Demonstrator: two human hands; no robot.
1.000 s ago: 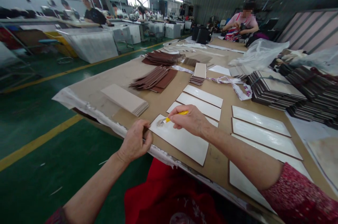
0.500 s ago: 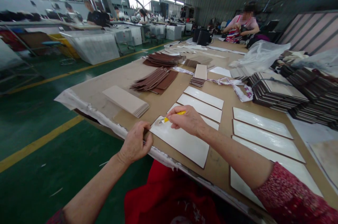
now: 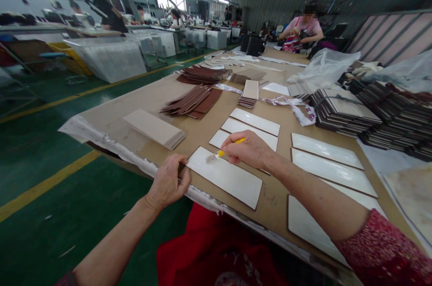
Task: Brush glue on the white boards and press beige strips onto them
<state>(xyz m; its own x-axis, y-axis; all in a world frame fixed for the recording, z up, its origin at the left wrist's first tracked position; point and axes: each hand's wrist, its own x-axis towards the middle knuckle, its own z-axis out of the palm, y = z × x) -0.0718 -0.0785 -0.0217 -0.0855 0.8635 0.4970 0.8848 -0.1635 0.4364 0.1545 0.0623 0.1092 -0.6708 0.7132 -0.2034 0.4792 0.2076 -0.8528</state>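
A white glossy rectangular panel [image 3: 229,179] lies at the near edge of the brown table [image 3: 202,131]. My left hand [image 3: 168,183] is closed, pinching the panel's near left corner at the table edge. My right hand [image 3: 248,149] is closed on a small brush with a yellow handle [image 3: 222,153]; its bristle tip touches the panel's far left part. Several more white panels [image 3: 256,121] lie in rows behind and to the right of it.
A pile of beige boards [image 3: 155,128] lies at the left, brown pieces [image 3: 194,99] fanned behind it. Dark stacks [image 3: 344,113] and plastic bags [image 3: 324,68] fill the right side. A person in pink [image 3: 302,29] sits at the table's far end. Green floor with yellow lines is left.
The brush tip has shifted slightly right along the panel's far end. My left hand keeps its pinch on the corner. The camera has tilted a little.
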